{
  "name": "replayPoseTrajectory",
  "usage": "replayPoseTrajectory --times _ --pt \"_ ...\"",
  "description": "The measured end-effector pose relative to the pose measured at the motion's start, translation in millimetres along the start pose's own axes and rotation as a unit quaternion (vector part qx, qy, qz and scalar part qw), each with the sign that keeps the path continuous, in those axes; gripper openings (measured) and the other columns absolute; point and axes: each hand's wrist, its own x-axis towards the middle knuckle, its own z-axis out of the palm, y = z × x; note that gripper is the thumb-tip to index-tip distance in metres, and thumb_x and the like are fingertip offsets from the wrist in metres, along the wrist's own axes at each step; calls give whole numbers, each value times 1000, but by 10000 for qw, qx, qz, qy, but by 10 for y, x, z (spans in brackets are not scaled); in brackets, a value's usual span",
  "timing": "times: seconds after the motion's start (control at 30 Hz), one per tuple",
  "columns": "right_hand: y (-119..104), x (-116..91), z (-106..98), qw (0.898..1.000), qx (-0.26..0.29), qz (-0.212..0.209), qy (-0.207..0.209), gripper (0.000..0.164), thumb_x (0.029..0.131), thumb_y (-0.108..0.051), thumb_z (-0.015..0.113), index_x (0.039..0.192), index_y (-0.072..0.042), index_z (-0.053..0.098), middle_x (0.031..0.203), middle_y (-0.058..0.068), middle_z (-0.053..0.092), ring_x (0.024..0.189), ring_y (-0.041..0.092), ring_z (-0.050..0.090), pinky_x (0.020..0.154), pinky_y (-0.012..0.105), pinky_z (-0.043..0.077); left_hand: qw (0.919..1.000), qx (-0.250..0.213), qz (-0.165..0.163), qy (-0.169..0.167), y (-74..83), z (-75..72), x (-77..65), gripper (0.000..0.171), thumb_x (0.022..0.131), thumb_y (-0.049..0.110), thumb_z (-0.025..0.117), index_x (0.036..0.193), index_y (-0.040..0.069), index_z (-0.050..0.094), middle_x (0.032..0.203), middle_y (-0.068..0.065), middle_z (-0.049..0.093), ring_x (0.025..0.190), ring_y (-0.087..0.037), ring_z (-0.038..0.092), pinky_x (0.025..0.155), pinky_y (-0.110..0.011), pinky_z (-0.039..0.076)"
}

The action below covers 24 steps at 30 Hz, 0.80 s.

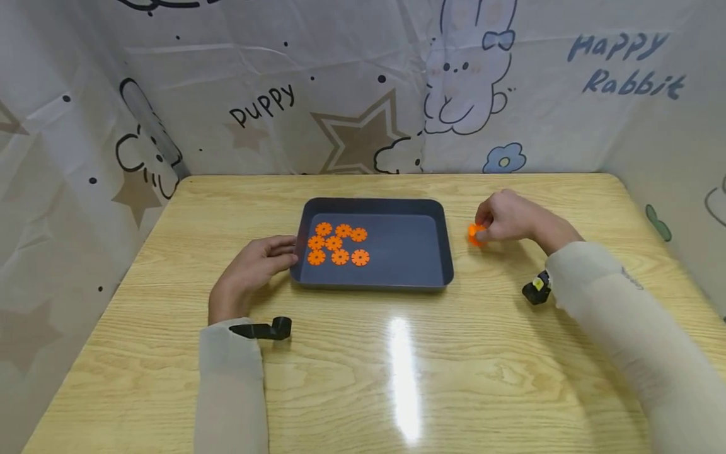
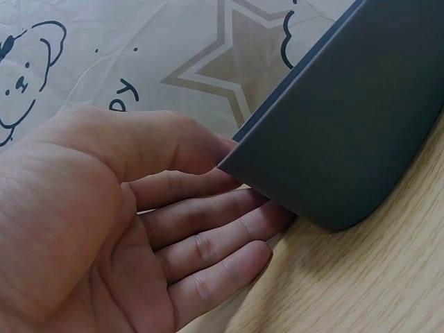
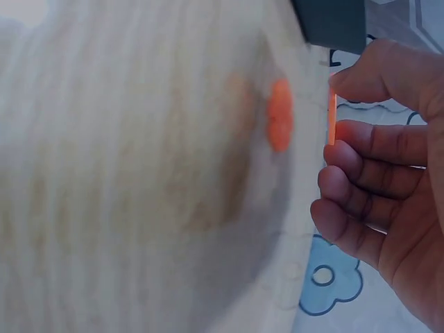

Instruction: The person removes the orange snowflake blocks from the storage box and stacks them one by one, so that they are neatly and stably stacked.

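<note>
My left hand (image 1: 253, 268) is at the left wall of a dark grey tray (image 1: 391, 288), fingers fairly straight. In the left wrist view the thumb meets the tray's rim (image 2: 277, 97), and the other fingertips (image 2: 260, 257) reach below and beside the wall. To the right of the tray, my right hand (image 1: 507, 216) pinches an orange notched disc (image 3: 332, 111) between thumb and index finger, seen edge-on in the right wrist view. A second orange piece (image 3: 279, 114) shows against the table there. Inside the tray, several orange notched discs (image 1: 339, 256) lie flat on the left side.
The wooden table (image 1: 340, 378) carries the tray near its back edge. A printed cloth (image 1: 272, 50) hangs behind and at both sides. Black wrist cameras (image 1: 280, 328) are strapped over both sleeves, and a bright reflection lies on the table's front part.
</note>
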Motion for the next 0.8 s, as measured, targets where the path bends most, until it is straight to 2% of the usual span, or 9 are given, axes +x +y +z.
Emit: replayPoseTrajectory --times 0.07,0.3,0.6,0.8 --pt "28 -20 33 10000 7 57 -38 20 75 -17 82 84 -2 72 72 1 61 65 17 53 63 33 47 9999 112 17 0 8 -2 8 47 103 19 58 148 7 50 148 -12 48 134 -27 45 110 -46 36" --pt "67 -32 91 9997 143 172 -106 18 74 -15 81 83 -2 71 72 1 62 65 17 53 63 33 47 9995 -244 -152 -121 29 -30 6 48 104 17 57 149 5 47 150 -13 46 134 -28 45 110 -45 36" --pt "101 -91 139 9997 122 156 -171 17 74 -15 80 82 -3 71 69 0 61 64 17 53 63 33 48 9987 -407 -169 -240 47 13 23 49 104 17 57 150 6 46 151 -12 45 134 -28 45 110 -44 36" --pt "77 -37 127 9999 132 51 -13 17 76 -17 80 81 -4 70 69 0 60 64 17 53 62 33 47 9978 -575 -238 -244 83 -25 -28 50 104 17 56 152 5 43 151 -13 44 136 -28 42 113 -45 33"
